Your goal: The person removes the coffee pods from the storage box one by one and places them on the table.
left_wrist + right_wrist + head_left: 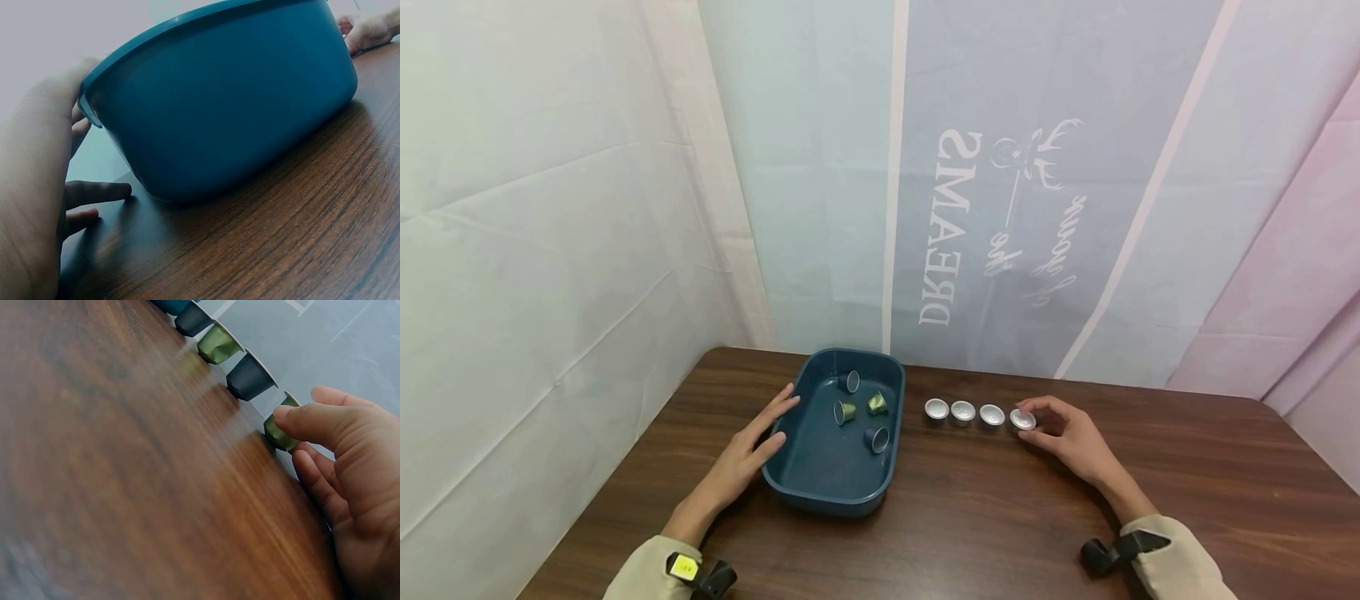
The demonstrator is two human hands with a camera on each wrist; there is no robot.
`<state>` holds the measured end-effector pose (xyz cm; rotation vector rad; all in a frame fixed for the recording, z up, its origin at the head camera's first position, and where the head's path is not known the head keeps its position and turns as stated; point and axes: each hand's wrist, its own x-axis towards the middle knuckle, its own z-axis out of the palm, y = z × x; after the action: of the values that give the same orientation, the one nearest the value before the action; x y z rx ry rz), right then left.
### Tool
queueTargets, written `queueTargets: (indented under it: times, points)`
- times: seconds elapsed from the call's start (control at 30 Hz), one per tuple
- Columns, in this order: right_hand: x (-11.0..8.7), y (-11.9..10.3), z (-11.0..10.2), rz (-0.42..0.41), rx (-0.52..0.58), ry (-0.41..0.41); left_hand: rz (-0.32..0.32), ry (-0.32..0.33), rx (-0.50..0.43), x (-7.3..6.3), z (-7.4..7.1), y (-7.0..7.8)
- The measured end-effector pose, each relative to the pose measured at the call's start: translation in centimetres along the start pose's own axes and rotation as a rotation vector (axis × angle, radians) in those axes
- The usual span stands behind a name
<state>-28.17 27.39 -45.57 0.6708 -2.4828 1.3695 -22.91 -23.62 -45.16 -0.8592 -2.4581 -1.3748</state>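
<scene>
Thumb and fingers of my right hand (1072, 439) pinch a green coffee capsule (279, 432) at the right end of a short row. It stands on the table with its silver lid up. To its left are a dark capsule (250, 377), a green capsule (217, 344) and another dark capsule (193, 320), alternating in colour. My left hand (735, 464) rests at the left rim of a dark blue plastic bin (827, 475), fingers extended. Inside the bin, green capsules (844, 412) and dark capsules (877, 440) lie tipped about.
The brown wooden table (970, 525) runs back to a hanging cloth (820, 208) with printed lettering, close behind the bin and the row. A pale cloth (550, 250) hangs along the left side. The bin stands left of the capsule row.
</scene>
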Motion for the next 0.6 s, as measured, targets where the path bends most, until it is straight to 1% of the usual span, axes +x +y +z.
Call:
queueTargets:
  times: [0.37,0.6]
  points:
    - [-0.01,0.01,0.03,0.012,-0.027,-0.005,0.0,-0.004,0.002,0.02,-0.1,0.05]
    - [-0.02,0.08,-0.02,0.031,-0.017,-0.036,0.005,0.001,0.0,0.04,0.02,-0.28]
